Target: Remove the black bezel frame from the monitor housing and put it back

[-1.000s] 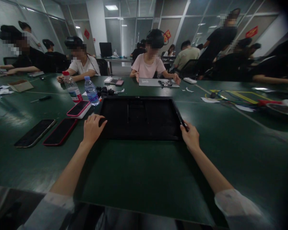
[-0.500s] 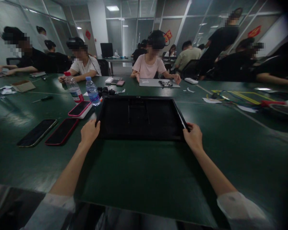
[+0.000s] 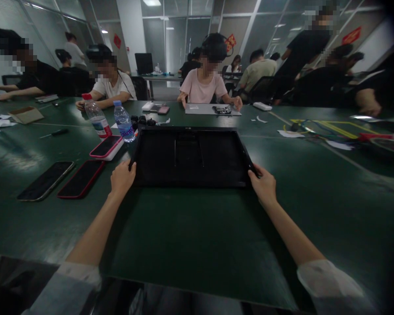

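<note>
A shallow black rectangular shell [image 3: 154, 159], which looks like a monitor's back casing with a raised rim, lies level over the green table in front of me. Two thin upright lines and a darker recess mark its middle. My left hand [image 3: 122, 178] grips its left side near the front corner, thumb over the rim. At the opposite side, my right hand [image 3: 264, 183] is closed around the rim near the right front corner. Fingers under the edges are hidden on both sides. Whether the shell rests on the tabletop or is slightly raised, I cannot tell.
Left of the shell lie two dark phones [image 3: 46, 180] [image 3: 81, 178] and a pink-rimmed phone [image 3: 107, 146] on a white box. Two water bottles [image 3: 96, 118] [image 3: 124, 122] stand behind. A screwdriver [image 3: 57, 133] lies farther left, cables [image 3: 315, 127] at right. Across sits a person with a grey panel [image 3: 200, 109].
Both hands keep their grip on the shell. It appears slightly higher in the picture, as do the things around it, and the bright strip along its right rim has faded.
</note>
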### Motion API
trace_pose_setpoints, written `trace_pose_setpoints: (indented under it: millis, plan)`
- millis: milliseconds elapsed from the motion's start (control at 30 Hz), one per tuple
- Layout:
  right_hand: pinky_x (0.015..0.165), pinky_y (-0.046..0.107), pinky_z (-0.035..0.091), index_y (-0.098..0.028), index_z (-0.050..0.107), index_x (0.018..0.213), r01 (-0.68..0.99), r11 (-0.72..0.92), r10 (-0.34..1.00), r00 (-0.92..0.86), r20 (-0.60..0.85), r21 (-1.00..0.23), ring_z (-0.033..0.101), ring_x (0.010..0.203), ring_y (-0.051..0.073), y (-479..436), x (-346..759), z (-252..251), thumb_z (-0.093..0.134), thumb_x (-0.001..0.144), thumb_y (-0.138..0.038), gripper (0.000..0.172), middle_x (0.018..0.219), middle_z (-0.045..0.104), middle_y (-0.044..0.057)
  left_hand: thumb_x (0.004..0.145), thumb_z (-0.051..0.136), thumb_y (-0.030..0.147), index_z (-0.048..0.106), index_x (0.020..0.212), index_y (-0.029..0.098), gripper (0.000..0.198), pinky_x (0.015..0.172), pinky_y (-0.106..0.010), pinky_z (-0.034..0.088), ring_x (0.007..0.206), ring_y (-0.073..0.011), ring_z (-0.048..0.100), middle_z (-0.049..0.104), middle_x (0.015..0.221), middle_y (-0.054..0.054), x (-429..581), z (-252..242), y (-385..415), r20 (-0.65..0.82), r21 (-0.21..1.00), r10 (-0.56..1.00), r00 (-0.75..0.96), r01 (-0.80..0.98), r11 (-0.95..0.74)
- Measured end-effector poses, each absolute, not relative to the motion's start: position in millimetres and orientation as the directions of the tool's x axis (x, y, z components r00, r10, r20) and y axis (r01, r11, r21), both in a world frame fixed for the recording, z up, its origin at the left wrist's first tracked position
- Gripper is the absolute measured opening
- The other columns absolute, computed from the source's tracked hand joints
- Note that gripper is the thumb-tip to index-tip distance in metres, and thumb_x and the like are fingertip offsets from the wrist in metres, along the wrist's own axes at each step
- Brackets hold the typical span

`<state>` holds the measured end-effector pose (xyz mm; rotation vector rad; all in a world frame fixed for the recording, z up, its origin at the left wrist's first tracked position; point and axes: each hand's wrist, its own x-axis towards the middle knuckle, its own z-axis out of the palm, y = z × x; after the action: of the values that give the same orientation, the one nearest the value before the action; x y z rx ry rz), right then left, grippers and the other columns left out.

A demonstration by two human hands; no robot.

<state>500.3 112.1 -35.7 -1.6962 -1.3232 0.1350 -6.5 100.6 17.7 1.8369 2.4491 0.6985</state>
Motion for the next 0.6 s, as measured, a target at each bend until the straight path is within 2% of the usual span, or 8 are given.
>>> trace_pose_setpoints:
  millis: [200, 333, 433, 600]
  plan:
    - [0.115, 0.052, 0.044, -0.016, 0.062, 0.143, 0.694, 0.076, 0.837, 0.345, 0.425, -0.715, 0.060, 0.130, 0.031, 116.2, 505.1, -42.3, 0.054, 0.085, -0.035, 0.061, 0.138, 0.065, 0.012, 0.101, 0.043, 0.044, 0.065, 0.137, 0.020, 0.048, 0.095, -0.044, 0.051, 0.111, -0.0337, 0.068, 0.073, 0.125, -0.016, -11.5, 16.1, 102.6, 0.230, 0.379, 0.918, -0.322, 0.899, 0.221]
    - [0.121, 0.052, 0.036, -0.014, 0.056, 0.148, 0.708, 0.127, 0.863, 0.267, 0.430, -0.695, 0.050, 0.141, 0.031, 119.9, 507.0, -44.7, 0.057, 0.085, -0.040, 0.068, 0.146, 0.059, 0.013, 0.101, 0.043, 0.045, 0.067, 0.135, 0.021, 0.048, 0.095, -0.044, 0.051, 0.112, -0.0343, 0.069, 0.075, 0.120, -0.016, -18.4, 13.2, 106.3, 0.211, 0.406, 0.909, -0.359, 0.878, 0.252]
    - [0.122, 0.053, 0.034, -0.013, 0.054, 0.149, 0.704, 0.130, 0.878, 0.245, 0.410, -0.698, 0.048, 0.143, 0.032, 121.9, 508.0, -45.7, 0.056, 0.086, -0.043, 0.070, 0.149, 0.056, 0.014, 0.100, 0.043, 0.047, 0.065, 0.138, 0.021, 0.051, 0.095, -0.044, 0.051, 0.113, -0.0351, 0.069, 0.074, 0.120, -0.017, -21.2, 13.1, 106.9, 0.200, 0.398, 0.907, -0.371, 0.876, 0.271]
    - [0.120, 0.052, 0.037, -0.014, 0.054, 0.147, 0.691, 0.164, 0.871, 0.234, 0.433, -0.704, 0.054, 0.138, 0.030, 121.7, 508.5, -45.2, 0.050, 0.090, -0.040, 0.063, 0.147, 0.058, 0.015, 0.100, 0.042, 0.049, 0.065, 0.135, 0.019, 0.052, 0.094, -0.044, 0.052, 0.109, -0.0353, 0.070, 0.074, 0.117, -0.018, -18.8, 16.7, 102.3, 0.210, 0.336, 0.913, -0.349, 0.903, 0.268]
